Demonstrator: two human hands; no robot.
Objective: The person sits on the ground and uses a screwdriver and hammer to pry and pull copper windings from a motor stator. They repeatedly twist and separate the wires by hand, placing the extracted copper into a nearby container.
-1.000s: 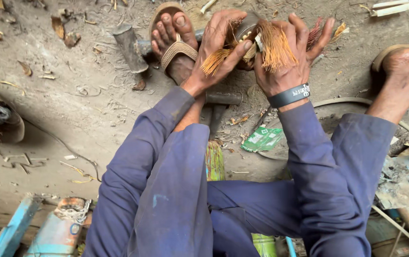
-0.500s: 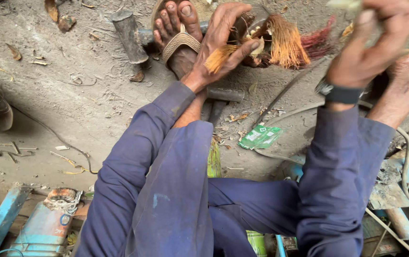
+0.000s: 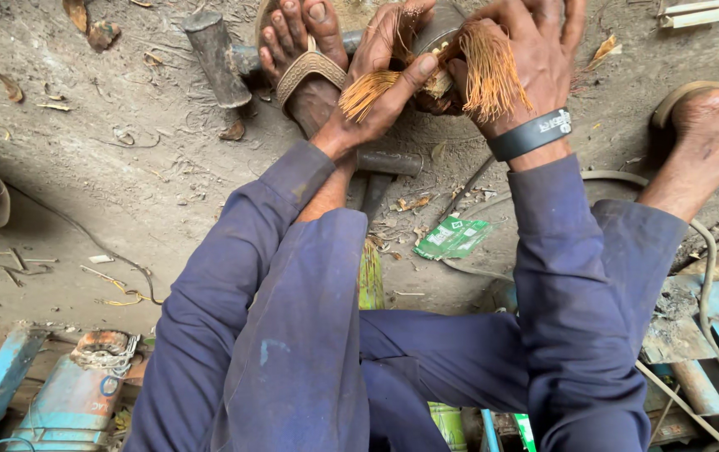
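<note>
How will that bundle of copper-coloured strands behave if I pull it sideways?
The copper-coloured strands fan out loosely under the right hand, so they probably bend and splay rather than stay stiff. The tuft by the left hand looks frayed; the fine ends may snag or prick.

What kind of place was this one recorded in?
Probably an outdoor or open-floor scrap or repair workshop. The person sits on a bare dirt floor strewn with debris, a heavy hammer lies by the sandalled foot, and both hands work a metal part with copper wire strands.

Glossy copper wire strands (image 3: pixel 489 71), rough earth floor (image 3: pixel 108 167)
</note>
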